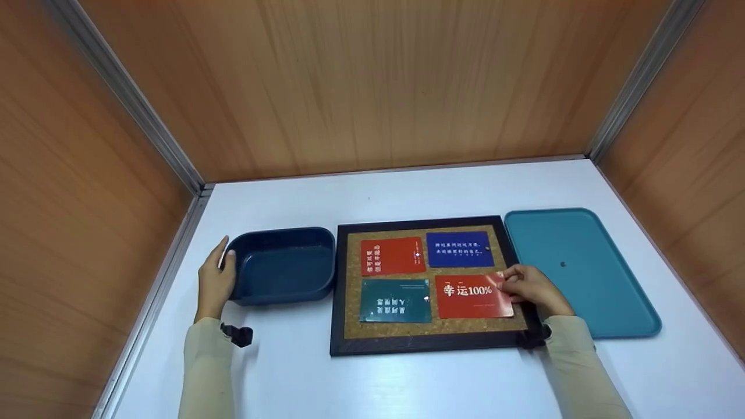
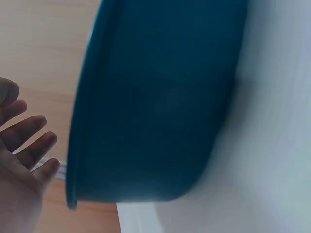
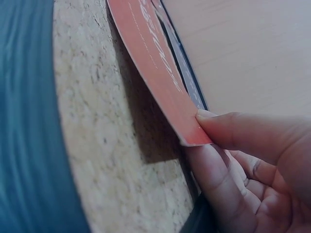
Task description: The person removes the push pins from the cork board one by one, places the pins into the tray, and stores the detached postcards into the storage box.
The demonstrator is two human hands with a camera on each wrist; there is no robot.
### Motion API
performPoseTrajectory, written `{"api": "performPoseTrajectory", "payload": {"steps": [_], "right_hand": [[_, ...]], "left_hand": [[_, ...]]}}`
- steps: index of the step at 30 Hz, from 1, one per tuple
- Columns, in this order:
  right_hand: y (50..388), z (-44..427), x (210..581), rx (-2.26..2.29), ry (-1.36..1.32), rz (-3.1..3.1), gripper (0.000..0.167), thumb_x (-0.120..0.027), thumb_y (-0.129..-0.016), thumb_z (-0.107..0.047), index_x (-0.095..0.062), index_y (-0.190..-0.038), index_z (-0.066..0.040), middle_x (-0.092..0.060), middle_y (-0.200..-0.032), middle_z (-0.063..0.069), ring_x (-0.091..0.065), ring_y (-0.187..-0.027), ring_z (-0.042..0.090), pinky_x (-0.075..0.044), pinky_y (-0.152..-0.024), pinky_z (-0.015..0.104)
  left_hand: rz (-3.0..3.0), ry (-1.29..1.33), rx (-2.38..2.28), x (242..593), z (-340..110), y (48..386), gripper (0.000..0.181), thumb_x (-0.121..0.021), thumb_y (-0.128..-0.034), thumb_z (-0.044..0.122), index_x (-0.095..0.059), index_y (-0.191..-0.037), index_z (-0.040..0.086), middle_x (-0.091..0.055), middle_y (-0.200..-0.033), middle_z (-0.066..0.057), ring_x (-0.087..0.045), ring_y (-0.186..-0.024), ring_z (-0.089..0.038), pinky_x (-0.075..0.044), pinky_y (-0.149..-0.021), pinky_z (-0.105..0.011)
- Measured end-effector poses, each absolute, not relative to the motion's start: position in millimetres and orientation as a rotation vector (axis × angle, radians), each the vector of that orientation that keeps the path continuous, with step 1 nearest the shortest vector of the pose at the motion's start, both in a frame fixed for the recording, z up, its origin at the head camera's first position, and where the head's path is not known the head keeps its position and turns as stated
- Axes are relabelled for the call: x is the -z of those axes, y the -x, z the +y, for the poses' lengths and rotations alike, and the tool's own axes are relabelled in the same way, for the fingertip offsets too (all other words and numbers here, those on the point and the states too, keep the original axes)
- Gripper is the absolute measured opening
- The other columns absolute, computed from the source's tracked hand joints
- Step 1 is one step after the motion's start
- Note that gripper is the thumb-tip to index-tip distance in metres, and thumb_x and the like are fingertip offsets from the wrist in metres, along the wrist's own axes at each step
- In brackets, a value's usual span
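Note:
My right hand (image 1: 538,288) pinches the right edge of a red card (image 1: 471,299) between thumb and forefinger. In the right wrist view that end of the card is raised off the cork, with a shadow under it. A black-framed cork board (image 1: 387,333) lies beneath. On it are another red card (image 1: 390,259), a blue card (image 1: 457,256) and a green card (image 1: 401,308). Beside the left end of a dark blue basin (image 1: 291,273) is my left hand (image 1: 215,279), its fingers extended; the left wrist view shows them apart from the basin wall.
A flat teal tray (image 1: 588,267) lies to the right of the board, against its frame. The white table (image 1: 361,201) is bounded by wood-grain panels (image 1: 372,87) at the back and both sides. The basin stands close to the board's left edge.

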State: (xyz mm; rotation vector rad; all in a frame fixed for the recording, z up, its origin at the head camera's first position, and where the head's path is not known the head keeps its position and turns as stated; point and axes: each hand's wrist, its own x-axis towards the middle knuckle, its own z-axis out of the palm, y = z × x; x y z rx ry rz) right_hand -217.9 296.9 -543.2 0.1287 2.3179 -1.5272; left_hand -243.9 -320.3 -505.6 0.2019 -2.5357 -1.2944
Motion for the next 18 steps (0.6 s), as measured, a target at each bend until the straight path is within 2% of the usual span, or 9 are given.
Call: {"api": "performPoseTrajectory", "payload": {"steps": [11, 18], "right_hand": [[214, 293, 532, 1.541, -0.080, 2.306, 0.034, -0.062, -0.089, -0.005, -0.048, -0.113, 0.016, -0.063, -0.087, 0.006, -0.063, -0.070, 0.008, -0.057, -0.059, 0.022], [218, 297, 543, 1.539, -0.103, 2.316, 0.038, -0.065, -0.088, -0.008, -0.049, -0.115, 0.013, -0.063, -0.088, 0.005, -0.063, -0.069, 0.007, -0.057, -0.059, 0.022]], "left_hand": [[-2.568, -0.308, 1.376, 524, -334, 239, 0.051, -0.036, -0.1042, 0.027, -0.028, -0.152, 0.013, -0.026, -0.157, -0.017, -0.024, -0.145, -0.034, -0.024, -0.119, -0.047], [-2.592, -0.342, 1.383, 534, -336, 239, 0.053, -0.034, -0.1044, 0.029, -0.024, -0.153, 0.010, -0.024, -0.157, -0.018, -0.022, -0.146, -0.035, -0.021, -0.120, -0.048]]}}
